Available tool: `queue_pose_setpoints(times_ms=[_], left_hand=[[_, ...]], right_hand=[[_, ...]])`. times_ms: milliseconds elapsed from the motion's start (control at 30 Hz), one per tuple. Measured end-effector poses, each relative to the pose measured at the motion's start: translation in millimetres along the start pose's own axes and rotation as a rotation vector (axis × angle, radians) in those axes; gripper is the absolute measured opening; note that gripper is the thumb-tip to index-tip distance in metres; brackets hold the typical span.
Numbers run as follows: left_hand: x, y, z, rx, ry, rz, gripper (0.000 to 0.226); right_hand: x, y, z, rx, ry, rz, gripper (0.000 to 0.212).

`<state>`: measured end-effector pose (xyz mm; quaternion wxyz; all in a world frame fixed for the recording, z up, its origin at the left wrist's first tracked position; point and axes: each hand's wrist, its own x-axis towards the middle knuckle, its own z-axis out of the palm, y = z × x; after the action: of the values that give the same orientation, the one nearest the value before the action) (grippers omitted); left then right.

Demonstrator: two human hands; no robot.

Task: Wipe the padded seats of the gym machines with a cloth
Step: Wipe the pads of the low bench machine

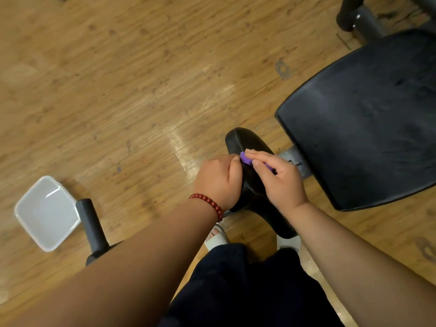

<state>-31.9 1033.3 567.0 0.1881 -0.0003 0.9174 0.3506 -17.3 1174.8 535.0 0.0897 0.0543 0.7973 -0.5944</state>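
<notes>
A small black padded seat (245, 141) with white stitching stands in front of me, low in the middle of the view. A purple cloth (246, 159) lies on its top, mostly hidden under my fingers. My right hand (279, 178) presses the cloth flat against the pad. My left hand (218, 179), with a red bead bracelet on the wrist, grips the seat's left edge and pinches the cloth's corner with its thumb. A larger black padded seat (368, 119) sits to the right, apart from both hands.
A white plastic tub (46, 212) with a little water stands on the wooden floor at the left. A black foam-covered machine handle (90, 227) rises beside it. Metal frame parts (361, 18) stand at the top right. My sandalled feet are below the small seat.
</notes>
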Motion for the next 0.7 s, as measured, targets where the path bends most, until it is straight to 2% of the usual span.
queue_pose_setpoints(times_ms=[100, 167, 300, 433, 533, 633, 700], left_hand=[[-0.9, 0.7, -0.6, 0.018, 0.019, 0.019, 0.046], [0.0, -0.8, -0.5, 0.033, 0.039, 0.017, 0.047], [-0.6, 0.0, 2.0, 0.058, 0.092, -0.041, 0.053], [-4.6, 7.7, 6.7, 0.108, 0.121, -0.104, 0.05], [-10.3, 22.4, 12.3, -0.073, 0.162, -0.204, 0.052], [-7.9, 32.7, 17.9, -0.137, 0.265, -0.32, 0.054], [-5.5, 34.5, 19.5, -0.123, 0.305, -0.346, 0.061]], right_hand=[[31.3, 8.6, -8.1, 0.002, -0.121, 0.169, 0.029], [40.4, 9.4, -6.7, 0.001, -0.154, 0.214, 0.028], [18.9, -1.3, -12.0, 0.097, -0.127, 0.163, 0.03], [-1.3, 8.5, -23.0, 0.105, -0.219, -0.005, 0.032], [26.0, 22.6, -30.0, -0.024, -0.347, -0.09, 0.032], [66.4, 36.6, -27.6, -0.085, -0.439, 0.02, 0.032], [78.9, 41.2, -21.2, -0.076, -0.415, 0.092, 0.032]])
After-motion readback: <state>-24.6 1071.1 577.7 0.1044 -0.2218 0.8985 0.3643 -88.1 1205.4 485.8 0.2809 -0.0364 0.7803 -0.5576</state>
